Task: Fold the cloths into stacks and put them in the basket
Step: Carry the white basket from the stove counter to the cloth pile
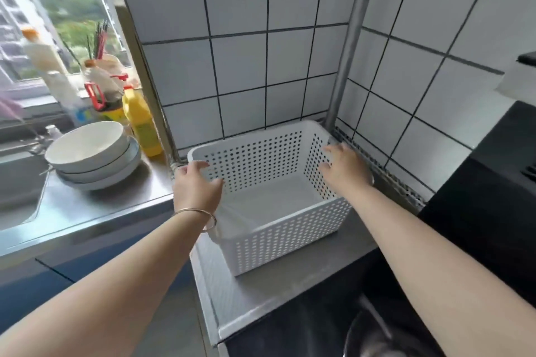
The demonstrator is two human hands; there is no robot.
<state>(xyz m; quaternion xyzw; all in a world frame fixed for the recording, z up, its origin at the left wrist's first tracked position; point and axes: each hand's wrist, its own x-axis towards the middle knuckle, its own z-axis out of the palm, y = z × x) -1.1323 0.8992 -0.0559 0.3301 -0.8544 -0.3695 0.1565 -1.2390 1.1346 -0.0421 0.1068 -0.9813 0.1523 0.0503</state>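
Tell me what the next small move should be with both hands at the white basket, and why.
Probably close both hands on the basket rims. The left hand sits at its left wall and the right hand at its right wall, fingers spread and not visibly gripping yet. No loose cloths show on the counter.

White basket (290,229), walls dotted with rows of small holes. White cloth (269,206) lining its floor. White wall tiles (237,64) behind, gridded with dark grout. Grey metal counter (269,295) beneath. Yellow bottle (142,124) with red cap, far left. White bowls (90,151), dark-rimmed, stacked beside. Blue cabinet front (37,287), near left. Black surface (493,182), right. Gold-toned bangle (197,216) on left wrist.
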